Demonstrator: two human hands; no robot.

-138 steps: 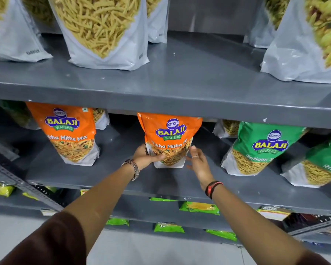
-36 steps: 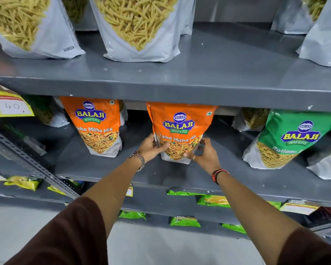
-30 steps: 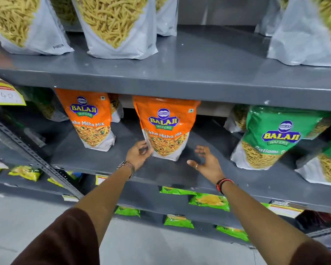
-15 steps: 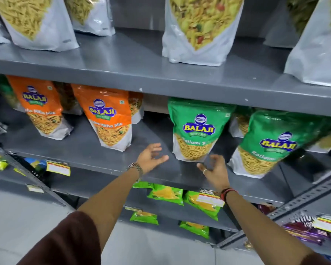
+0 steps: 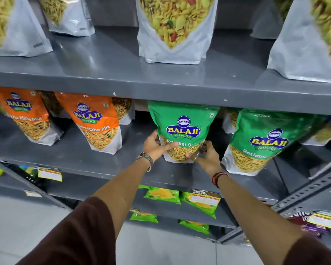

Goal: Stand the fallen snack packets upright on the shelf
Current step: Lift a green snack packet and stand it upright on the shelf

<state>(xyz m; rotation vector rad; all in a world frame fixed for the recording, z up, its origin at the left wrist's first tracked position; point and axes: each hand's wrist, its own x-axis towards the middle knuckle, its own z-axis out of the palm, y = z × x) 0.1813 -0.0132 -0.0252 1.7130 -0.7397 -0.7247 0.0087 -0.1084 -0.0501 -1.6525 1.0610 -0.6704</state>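
The grey metal shelving (image 5: 161, 85) fills the view, with 3 levels showing. On the top level stand tall white pouches; the central white pouch (image 5: 175, 29) shows a mixed yellow snack through its clear window. The middle shelf (image 5: 80, 159) carries the branded packets. From the left, 2 orange packets stand there: the far orange packet (image 5: 25, 115) at the edge of view and the nearer orange packet (image 5: 97, 123), both leaning a little to the left. More packets sit behind them, mostly hidden.

To the right, the large green packet (image 5: 262, 142) leans to the right, its base on the shelf near the front edge. Between it and the orange ones stands the held green packet (image 5: 182, 129), roughly upright on the middle shelf, marked "BALAJI WAFERS".

Both hands grip its lower part. The left hand (image 5: 155, 146) clasps the left edge, thumb lying across the front and the other fingers wrapped behind, out of sight. The right hand (image 5: 208, 155) holds the lower right corner, its fingers (image 5: 191, 155) curled against the front and side; a ring shows on 1 of them. A metal bracelet (image 5: 146, 161) sits on the left wrist, a red and black band (image 5: 218, 177) on the right.

On the lowest level lie small green sachets (image 5: 161, 194) and a price label (image 5: 205, 197).
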